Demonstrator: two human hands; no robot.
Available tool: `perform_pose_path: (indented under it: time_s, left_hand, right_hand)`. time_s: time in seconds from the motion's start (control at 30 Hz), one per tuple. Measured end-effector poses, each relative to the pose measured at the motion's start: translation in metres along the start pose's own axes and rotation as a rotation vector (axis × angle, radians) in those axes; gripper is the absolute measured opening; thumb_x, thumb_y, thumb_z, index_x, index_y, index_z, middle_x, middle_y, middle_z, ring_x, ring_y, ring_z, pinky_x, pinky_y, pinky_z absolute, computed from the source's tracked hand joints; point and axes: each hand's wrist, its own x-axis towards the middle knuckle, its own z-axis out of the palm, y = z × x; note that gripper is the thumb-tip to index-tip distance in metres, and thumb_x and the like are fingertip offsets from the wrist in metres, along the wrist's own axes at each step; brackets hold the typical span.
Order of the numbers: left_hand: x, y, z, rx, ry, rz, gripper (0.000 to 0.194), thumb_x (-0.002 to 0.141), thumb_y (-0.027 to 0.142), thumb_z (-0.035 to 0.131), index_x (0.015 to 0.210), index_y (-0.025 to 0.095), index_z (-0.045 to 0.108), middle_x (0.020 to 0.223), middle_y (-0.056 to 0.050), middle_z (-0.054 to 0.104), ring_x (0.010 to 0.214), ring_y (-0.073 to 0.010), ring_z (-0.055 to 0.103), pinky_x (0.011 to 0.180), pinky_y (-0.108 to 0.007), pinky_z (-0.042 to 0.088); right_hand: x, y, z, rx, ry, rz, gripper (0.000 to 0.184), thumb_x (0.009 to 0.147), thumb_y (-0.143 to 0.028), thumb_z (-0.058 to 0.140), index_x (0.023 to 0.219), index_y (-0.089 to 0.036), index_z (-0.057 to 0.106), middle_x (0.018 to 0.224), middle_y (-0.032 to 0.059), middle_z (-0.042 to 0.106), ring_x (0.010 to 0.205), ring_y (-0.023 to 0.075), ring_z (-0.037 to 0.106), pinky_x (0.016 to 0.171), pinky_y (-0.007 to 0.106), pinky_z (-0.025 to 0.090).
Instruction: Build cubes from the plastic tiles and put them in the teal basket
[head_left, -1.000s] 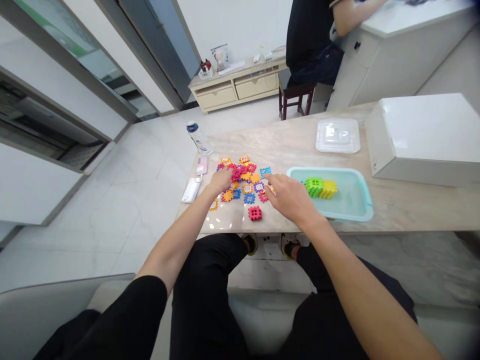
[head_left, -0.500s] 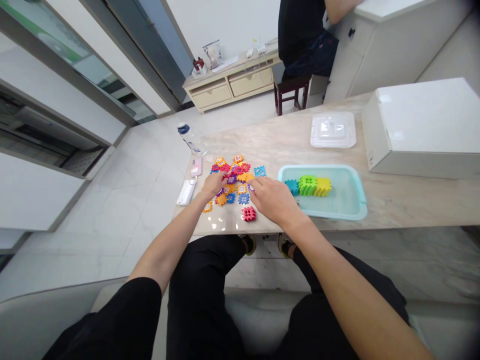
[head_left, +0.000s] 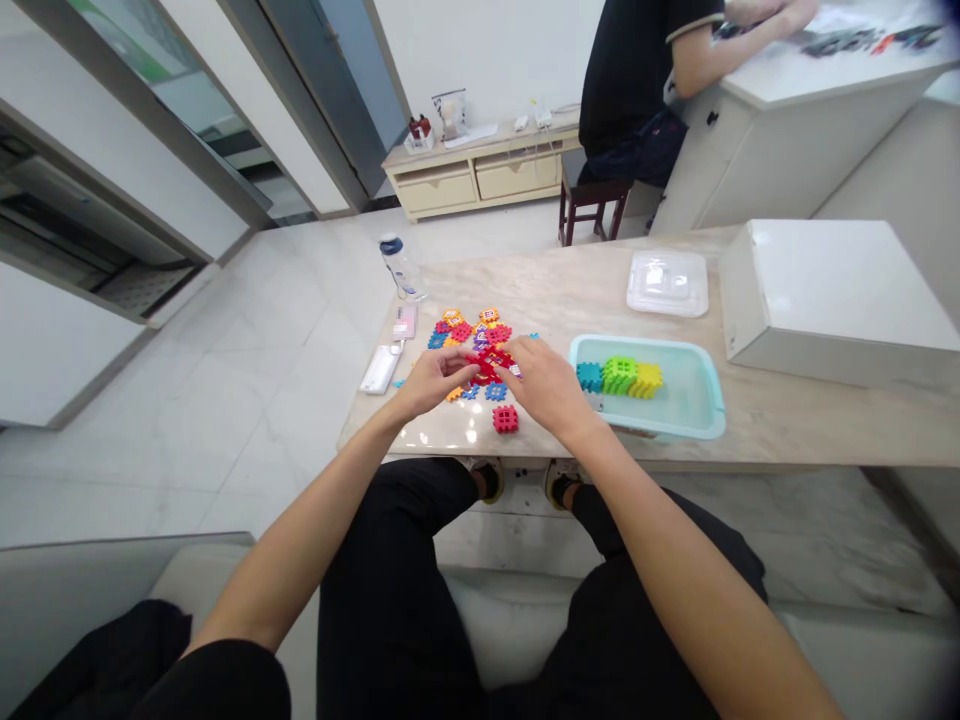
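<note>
Between my two hands is a red notched building piece (head_left: 486, 366), just above the loose pile. The thumb and fingers of my left hand (head_left: 437, 382) pinch it from the left. My right hand (head_left: 546, 388) has its fingertips closed on it from the right, partly hiding a purple-and-white piece by the fingers. Orange, blue, red and purple pieces (head_left: 452, 318) lie around and behind the hands. Nearer the table's front edge sits a red block of stacked pieces (head_left: 505, 419).
To the right, a pale blue tub (head_left: 694, 405) holds teal, green and yellow stacks (head_left: 619, 375). Beyond are a clear lid (head_left: 667, 283) and a white box (head_left: 840, 290). A bottle (head_left: 403, 268), pink phone (head_left: 405, 321) and white device (head_left: 381, 368) line the left end. Another person (head_left: 637, 90) sits behind.
My hands have come together over the pile, the left moving right. The red piece is now between them. The view has shifted, showing more of the other person's arms.
</note>
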Motion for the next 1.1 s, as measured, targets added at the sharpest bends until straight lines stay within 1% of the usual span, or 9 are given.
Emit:
perform_pose_path:
  time_s: [0.1,0.27,0.37,0.43,0.5,0.63,0.77,0.93,1.1]
  left_hand:
    - [-0.007,-0.002,0.002,-0.06,0.023,-0.013,0.058,0.085,0.061,0.095,0.116,0.016,0.077,0.101,-0.012,0.086,0.091,-0.0245,0.083,0.082,-0.034,0.064]
    - [-0.006,-0.014,0.008,-0.148,0.059,-0.055,0.064,0.079,0.057,0.1,0.123,0.018,0.074,0.092,-0.006,0.083,0.084,-0.0201,0.079,0.078,-0.03,0.061]
    - [-0.006,-0.016,0.017,-0.229,0.068,-0.074,0.065,0.071,0.055,0.105,0.114,0.018,0.074,0.095,-0.005,0.081,0.084,-0.0195,0.078,0.078,-0.031,0.061]
    - [-0.006,-0.014,0.024,-0.229,0.07,-0.072,0.059,0.071,0.058,0.104,0.104,0.018,0.074,0.094,-0.006,0.081,0.083,-0.0198,0.077,0.077,-0.032,0.061]
    - [-0.007,-0.011,0.027,-0.197,0.075,-0.057,0.053,0.077,0.061,0.1,0.096,0.018,0.075,0.091,-0.006,0.08,0.081,-0.0192,0.075,0.076,-0.031,0.059]
    - [-0.01,-0.007,0.028,-0.17,0.085,-0.024,0.049,0.081,0.061,0.096,0.092,0.018,0.076,0.084,-0.003,0.076,0.075,-0.0169,0.071,0.074,-0.03,0.056]
    - [-0.013,-0.01,0.029,-0.124,0.1,-0.017,0.05,0.082,0.064,0.093,0.089,0.019,0.074,0.076,-0.002,0.073,0.068,-0.016,0.067,0.067,-0.03,0.053]
    - [-0.011,-0.012,0.033,-0.111,0.075,-0.024,0.048,0.082,0.061,0.094,0.089,0.018,0.075,0.079,-0.003,0.075,0.068,-0.0153,0.067,0.067,-0.029,0.053]
    - [-0.006,-0.012,0.033,-0.116,0.054,-0.062,0.047,0.08,0.059,0.095,0.088,0.018,0.074,0.077,-0.004,0.075,0.069,-0.0161,0.067,0.067,-0.03,0.052]
  right_hand:
    - [0.003,-0.002,0.006,0.016,-0.053,0.084,0.022,0.115,-0.033,0.061,0.118,-0.02,0.078,0.114,0.0153,0.083,0.11,0.031,0.076,0.092,0.04,0.056]
    - [0.004,0.008,0.019,0.227,-0.051,0.187,0.022,0.112,-0.034,0.065,0.097,-0.021,0.075,0.094,0.0084,0.083,0.086,0.0244,0.075,0.081,0.034,0.052]
    - [0.005,0.016,0.023,0.412,0.019,0.213,0.018,0.108,-0.031,0.067,0.096,-0.02,0.075,0.095,0.0087,0.084,0.086,0.0229,0.075,0.084,0.034,0.053]
    - [0.006,0.019,0.024,0.517,0.036,0.238,0.017,0.105,-0.032,0.067,0.098,-0.02,0.076,0.096,0.0086,0.084,0.089,0.0229,0.076,0.086,0.035,0.055]
    - [0.007,0.022,0.024,0.59,0.011,0.255,0.021,0.104,-0.038,0.067,0.093,-0.02,0.074,0.09,0.0069,0.082,0.085,0.0225,0.074,0.081,0.034,0.054]
    - [0.005,0.023,0.023,0.691,-0.058,0.274,0.032,0.101,-0.049,0.066,0.083,-0.023,0.067,0.076,0.0033,0.073,0.072,0.0209,0.066,0.07,0.033,0.051]
    - [0.0,0.02,0.022,0.6,-0.061,0.259,0.034,0.102,-0.052,0.066,0.083,-0.024,0.069,0.074,0.0039,0.072,0.073,0.0221,0.063,0.069,0.034,0.048]
    - [-0.006,0.016,0.017,0.373,-0.033,0.171,0.031,0.103,-0.038,0.062,0.076,-0.023,0.066,0.073,0.0024,0.069,0.07,0.0198,0.056,0.071,0.035,0.04]
    - [-0.006,0.017,0.012,0.373,-0.028,0.169,0.031,0.102,-0.037,0.063,0.075,-0.022,0.067,0.073,0.0021,0.069,0.072,0.0198,0.057,0.071,0.034,0.039]
